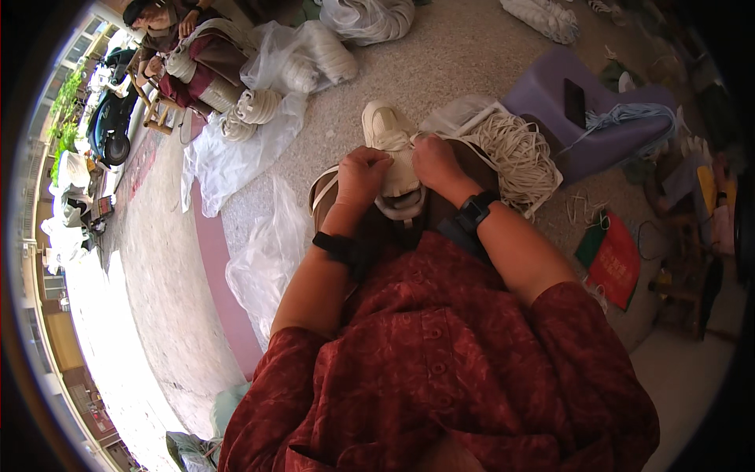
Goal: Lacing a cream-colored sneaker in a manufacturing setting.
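Observation:
A cream sneaker (384, 126) rests between my knees, its toe pointing away from me and its grey-lined heel opening (401, 206) toward me. My left hand (363, 175) is closed in a pinch at the left side of the tongue. From it a flat pale shoelace (318, 189) loops out over my left knee. My right hand (437, 164) pinches at the right edge of the lacing, near the eyelets, and another lace end trails off to the right beside it. The fingertips hide most of the lace between them.
To my right lies a heap of cream laces (511, 153), beside a purple plastic stool (543, 102) holding a dark phone (575, 104) and light blue laces (629, 118). Clear plastic sheets (271, 252) lie at left. Another person (212, 55) sits at far left among bundled shoes (255, 106).

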A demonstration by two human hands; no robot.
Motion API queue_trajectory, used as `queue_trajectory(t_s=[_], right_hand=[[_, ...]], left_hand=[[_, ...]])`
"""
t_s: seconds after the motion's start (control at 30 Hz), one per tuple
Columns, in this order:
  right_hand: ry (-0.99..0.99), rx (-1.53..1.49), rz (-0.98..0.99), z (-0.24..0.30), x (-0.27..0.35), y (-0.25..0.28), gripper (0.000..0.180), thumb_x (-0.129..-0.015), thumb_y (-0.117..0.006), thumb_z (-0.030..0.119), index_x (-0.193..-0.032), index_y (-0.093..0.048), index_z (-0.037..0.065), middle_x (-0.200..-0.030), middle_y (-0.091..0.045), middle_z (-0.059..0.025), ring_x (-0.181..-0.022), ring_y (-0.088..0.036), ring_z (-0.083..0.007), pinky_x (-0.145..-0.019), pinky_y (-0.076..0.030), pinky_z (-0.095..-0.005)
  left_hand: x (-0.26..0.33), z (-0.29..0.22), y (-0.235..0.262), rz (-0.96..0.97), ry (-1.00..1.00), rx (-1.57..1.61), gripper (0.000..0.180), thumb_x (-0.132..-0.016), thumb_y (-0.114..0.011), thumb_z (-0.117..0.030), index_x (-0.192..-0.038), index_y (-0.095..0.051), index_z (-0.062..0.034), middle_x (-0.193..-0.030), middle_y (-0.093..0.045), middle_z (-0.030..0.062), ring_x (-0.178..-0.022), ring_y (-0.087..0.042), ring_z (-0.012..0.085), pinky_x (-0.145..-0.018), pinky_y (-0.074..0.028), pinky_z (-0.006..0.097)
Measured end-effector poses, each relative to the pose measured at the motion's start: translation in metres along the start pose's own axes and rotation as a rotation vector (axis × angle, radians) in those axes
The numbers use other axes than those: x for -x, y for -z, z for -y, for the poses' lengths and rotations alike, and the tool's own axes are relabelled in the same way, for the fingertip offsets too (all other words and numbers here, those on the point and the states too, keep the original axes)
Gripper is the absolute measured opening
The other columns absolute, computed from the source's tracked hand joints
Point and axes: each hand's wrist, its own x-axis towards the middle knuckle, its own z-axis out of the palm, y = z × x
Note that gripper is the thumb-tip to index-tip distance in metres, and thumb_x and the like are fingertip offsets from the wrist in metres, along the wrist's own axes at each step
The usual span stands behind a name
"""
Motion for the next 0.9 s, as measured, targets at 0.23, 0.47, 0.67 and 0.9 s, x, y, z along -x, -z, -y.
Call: queue_trajectory(t_s=[0.23,0.47,0.67,0.9], right_hand=[[-0.089,-0.243,-0.287,-0.005,0.002,-0.018,0.009,-0.073,-0.053,0.006,-0.077,-0.058,0.000,-0.078,-0.057,-0.0231,-0.076,-0.056,-0.0412,-0.068,-0.046,-0.0461],[-0.160,-0.315,-0.287,-0.005,0.002,-0.016,0.006,-0.070,-0.056,0.008,-0.070,-0.059,0.002,-0.070,-0.057,-0.0210,-0.072,-0.058,-0.0391,-0.063,-0.047,-0.0460],[0.042,-0.242,-0.445,0.006,0.001,-0.011,0.002,-0.069,-0.058,0.006,-0.069,-0.059,0.005,-0.075,-0.055,-0.0144,-0.069,-0.055,-0.0338,-0.060,-0.045,-0.0416],[0.245,-0.017,-0.295,0.013,-0.011,0.000,0.003,-0.067,-0.059,0.004,-0.069,-0.057,0.002,-0.078,-0.052,-0.0128,-0.075,-0.050,-0.0295,-0.067,-0.042,-0.0392]], left_hand=[[-0.010,-0.034,-0.025,-0.012,-0.285,-0.364,0.013,-0.074,-0.064,-0.018,-0.079,-0.067,-0.0064,-0.077,-0.061,0.0135,-0.072,-0.060,0.0307,-0.066,-0.049,0.037],[-0.019,-0.038,-0.028,0.039,-0.402,-0.900,0.011,-0.076,-0.056,-0.014,-0.072,-0.060,-0.0052,-0.077,-0.060,0.0142,-0.076,-0.061,0.0311,-0.065,-0.050,0.040],[0.029,-0.009,0.064,0.146,-0.055,-0.621,0.010,-0.076,-0.057,-0.010,-0.079,-0.062,-0.0014,-0.073,-0.062,0.0111,-0.068,-0.060,0.0212,-0.062,-0.048,0.033],[0.016,-0.001,0.055,-0.100,0.292,0.388,0.014,-0.081,-0.062,-0.015,-0.081,-0.064,-0.0011,-0.065,-0.058,-0.0004,-0.059,-0.050,0.0061,-0.053,-0.040,0.022]])
